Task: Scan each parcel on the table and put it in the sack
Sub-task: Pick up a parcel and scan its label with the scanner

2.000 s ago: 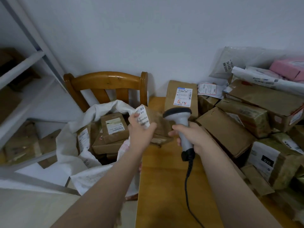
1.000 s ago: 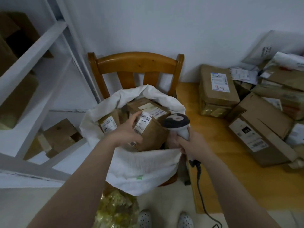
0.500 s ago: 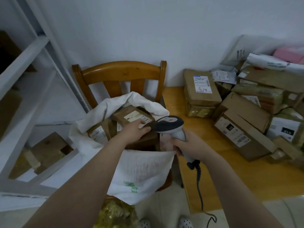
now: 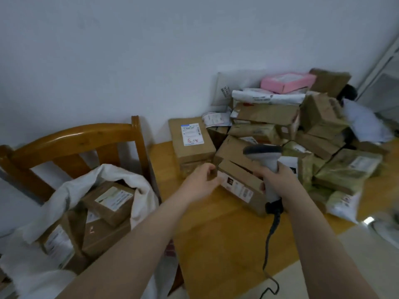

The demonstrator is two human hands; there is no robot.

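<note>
My left hand (image 4: 201, 180) reaches over the wooden table (image 4: 216, 238) and curls its fingers round the near left end of a long brown parcel (image 4: 239, 184) with a white label. My right hand (image 4: 278, 178) grips the grey barcode scanner (image 4: 264, 153) upright just above that parcel's right part. The white sack (image 4: 103, 172) stands open on the chair at the left and holds several brown labelled boxes, the topmost (image 4: 110, 201) lying tilted.
A big heap of brown and white parcels (image 4: 313, 134) with a pink box (image 4: 287, 82) fills the table's far right. A labelled brown box (image 4: 191, 143) stands by the wall. The wooden chair (image 4: 75, 137) backs the sack. The scanner cable (image 4: 269, 240) hangs over the table's front edge.
My left hand let go of the small box in the sack and moved right to the long parcel on the table. The scanner and my view swung right with it.
</note>
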